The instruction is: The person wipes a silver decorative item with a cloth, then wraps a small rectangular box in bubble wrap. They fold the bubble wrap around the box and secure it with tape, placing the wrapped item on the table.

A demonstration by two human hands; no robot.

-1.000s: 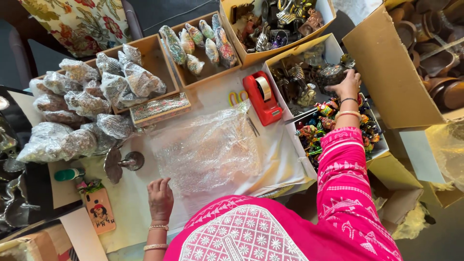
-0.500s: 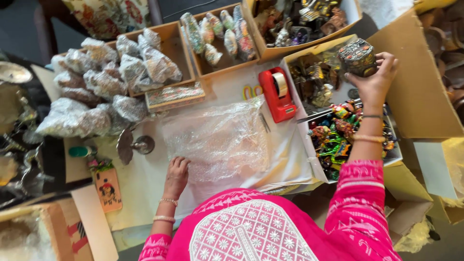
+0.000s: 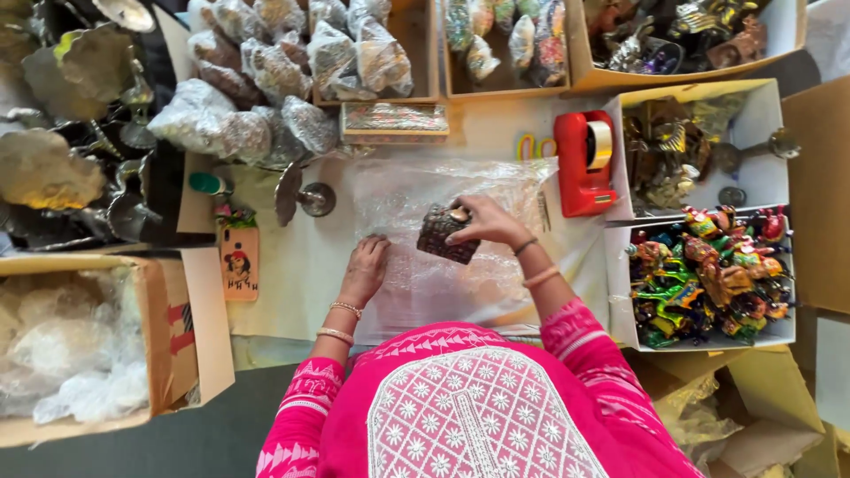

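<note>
The left hand (image 3: 366, 265) lies palm down with fingers spread flat, forearm angled up from the body; the right hand (image 3: 485, 221) reaches in from the right, fingers curled closed in a grasp, wrist bent

A red tape dispenser (image 3: 585, 164), pink white-patterned sleeves (image 3: 580, 341), and a dark ornate patterned box (image 3: 445, 234).

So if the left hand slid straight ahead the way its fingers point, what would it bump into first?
Probably the dark box that the right hand holds. The left hand lies flat on the bubble wrap, fingers aimed up and slightly right; the box may sit a bit off that line.
</note>
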